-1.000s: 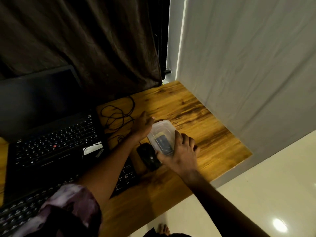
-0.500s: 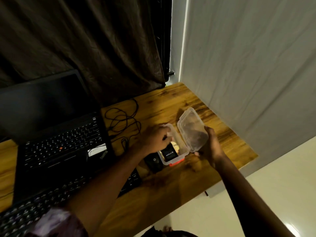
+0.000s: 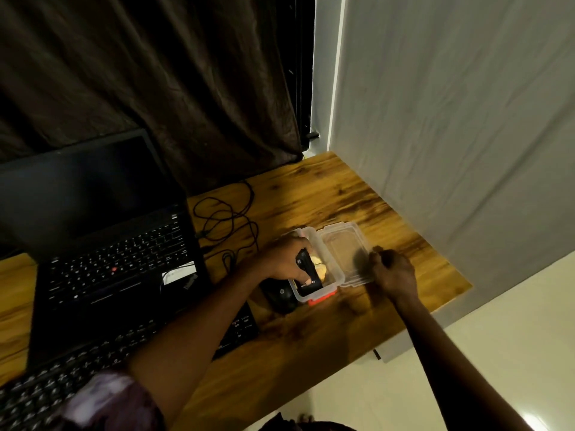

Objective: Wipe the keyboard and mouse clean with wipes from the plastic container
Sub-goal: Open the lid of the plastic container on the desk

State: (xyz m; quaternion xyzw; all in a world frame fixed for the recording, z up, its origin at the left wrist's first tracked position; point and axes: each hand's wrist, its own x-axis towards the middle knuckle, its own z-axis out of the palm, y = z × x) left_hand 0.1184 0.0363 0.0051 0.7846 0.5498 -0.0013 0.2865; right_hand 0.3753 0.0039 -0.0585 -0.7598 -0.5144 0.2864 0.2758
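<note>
A clear plastic container [image 3: 334, 276] stands open on the wooden desk [image 3: 311, 353], with an orange-red clip at its front. My left hand [image 3: 281, 259] reaches into it and grips a black packet [image 3: 308, 270]; something pale lies under the packet. The clear lid [image 3: 340, 247] lies flat on the desk just right of the container, and my right hand [image 3: 393, 272] holds its right edge with curled fingers. The black mouse [image 3: 278, 295] sits touching the container's left front side. The black keyboard [image 3: 46, 390] runs along the near left, partly under my left forearm.
An open black laptop [image 3: 102, 244] with a dark screen stands at the left, behind the keyboard. A tangle of black cable [image 3: 230, 219] lies behind the mouse. A dark curtain hangs at the back, a grey wall on the right. The desk's right edge drops to a pale floor.
The lid came off the container in my right hand and was laid down flat to its right. My left hand went into the container and took hold of the black packet.
</note>
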